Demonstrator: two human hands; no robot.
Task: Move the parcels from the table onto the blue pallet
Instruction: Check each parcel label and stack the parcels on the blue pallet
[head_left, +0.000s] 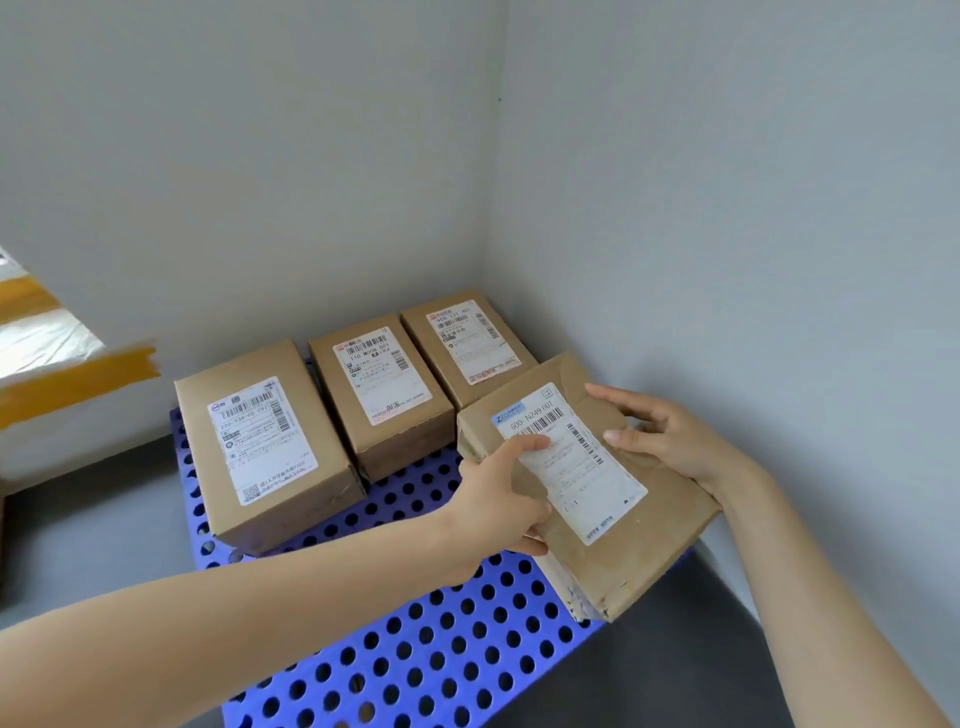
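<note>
The left forearm (208, 613) reaches in from the lower left, nearest the camera. Its left hand (498, 499) grips the near-left edge of the held parcel (623, 525), thumb on top across the shipping label (571, 467), fingers curled underneath. The right hand (670, 441) holds the far-right edge, fingers bent over the top face. Both hands carry this parcel above the right part of the blue pallet (441, 649), tilted, its near corner lowest; whether that corner touches the pallet I cannot tell. Its long axis runs from near-right to far-left, roughly in line with the 3 parcels already down: the left parcel (265, 441), the middle parcel (379, 389) and the far parcel (467, 343), in a row along the wall. The bare pallet lies straight below and nearer than the hands, so setting it down probably calls for lowering and levelling.
</note>
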